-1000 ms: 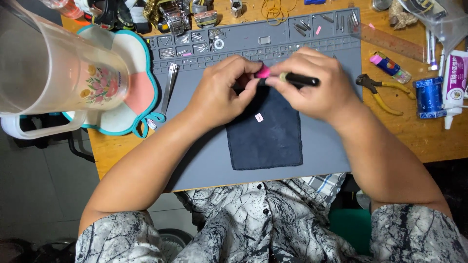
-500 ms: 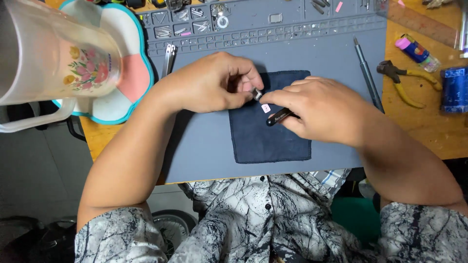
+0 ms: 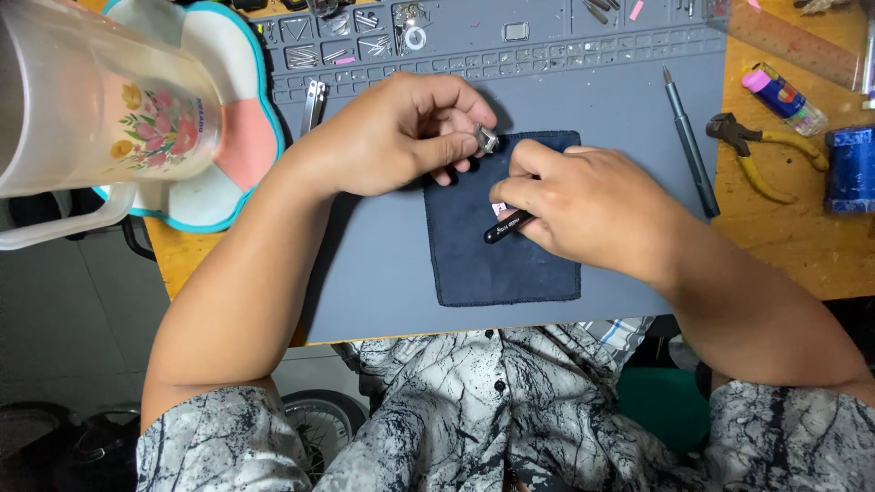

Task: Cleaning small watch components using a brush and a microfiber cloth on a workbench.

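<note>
Left hand [image 3: 401,137] pinches a small silver metal part [image 3: 486,138] at its fingertips, above the dark blue cloth square [image 3: 506,241]. Right hand [image 3: 588,205] grips a slim black pen-like tool [image 3: 506,226] w/ tip probably near the part, hidden.

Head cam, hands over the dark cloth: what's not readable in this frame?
- Small metal part in the left hand: head view, too small and half hidden by fingertips to identify.
- Black tool in the right hand: its tip is hidden under the fingers.
- Frosted jug: cut off by the left and top edges.
- Parts in the grey mat trays: too small.
</note>
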